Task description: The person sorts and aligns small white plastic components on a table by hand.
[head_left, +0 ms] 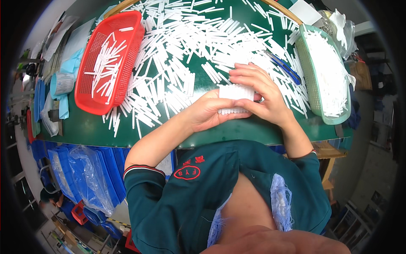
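Note:
Between my two hands is a row of white sticks [237, 92], lined up side by side into a flat bundle near the table's front edge. My left hand [207, 111] cups the bundle from the left and below, its thumb laid across the sticks. My right hand [263, 94] closes on the bundle's right side, thumb pressed on it and fingers bent over the far end. Many loose white sticks [169, 46] lie scattered just beyond my hands. Right of my right hand, a blue utility knife [284, 67] rests on the sticks.
At the left stands a red basket [83, 86] with some white sticks inside. A pale green basket [311, 70] full of white sticks stands at the right. Blue bins [105, 169] with clear plastic sit below the green table [249, 130]. Farther left, a person is partly visible.

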`<state>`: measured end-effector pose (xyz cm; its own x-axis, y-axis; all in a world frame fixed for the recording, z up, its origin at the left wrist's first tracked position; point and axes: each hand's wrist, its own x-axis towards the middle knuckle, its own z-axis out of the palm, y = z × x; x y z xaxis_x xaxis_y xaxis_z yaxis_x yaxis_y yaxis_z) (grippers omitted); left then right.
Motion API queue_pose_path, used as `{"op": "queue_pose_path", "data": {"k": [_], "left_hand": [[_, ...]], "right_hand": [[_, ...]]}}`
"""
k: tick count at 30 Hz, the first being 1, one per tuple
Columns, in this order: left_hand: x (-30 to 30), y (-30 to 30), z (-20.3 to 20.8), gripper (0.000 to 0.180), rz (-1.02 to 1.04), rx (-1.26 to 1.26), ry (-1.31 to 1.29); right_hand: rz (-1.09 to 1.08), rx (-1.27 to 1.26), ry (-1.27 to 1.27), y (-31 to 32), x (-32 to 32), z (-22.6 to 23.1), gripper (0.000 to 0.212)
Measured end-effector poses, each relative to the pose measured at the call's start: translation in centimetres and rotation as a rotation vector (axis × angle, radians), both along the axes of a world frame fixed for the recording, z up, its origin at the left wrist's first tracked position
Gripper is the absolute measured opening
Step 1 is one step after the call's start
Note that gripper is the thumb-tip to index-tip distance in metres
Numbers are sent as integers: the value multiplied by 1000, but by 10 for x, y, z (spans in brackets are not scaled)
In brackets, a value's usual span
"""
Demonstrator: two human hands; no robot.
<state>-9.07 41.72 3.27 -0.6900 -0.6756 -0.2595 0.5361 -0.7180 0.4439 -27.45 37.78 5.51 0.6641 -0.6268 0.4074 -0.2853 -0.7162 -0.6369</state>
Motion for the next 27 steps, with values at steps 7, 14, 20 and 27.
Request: {"op": "queue_pose_path", "data": {"k": [7,14,20,27], "left_hand": [[-13,6,-2,41,-125,-10,-18],[-10,4,0,42,-154,-26,-7],[-5,8,19,47,-128,-72,56],[-6,18,27,43,-105,63,176]], "right_hand": [[-49,200,-33,4,3,-10,18],[-278,273,-202,3,3,-10,11],[-290,430,-514,2,-2,-7,22],[-65,690,-595,2,-11,-14,33]]}}
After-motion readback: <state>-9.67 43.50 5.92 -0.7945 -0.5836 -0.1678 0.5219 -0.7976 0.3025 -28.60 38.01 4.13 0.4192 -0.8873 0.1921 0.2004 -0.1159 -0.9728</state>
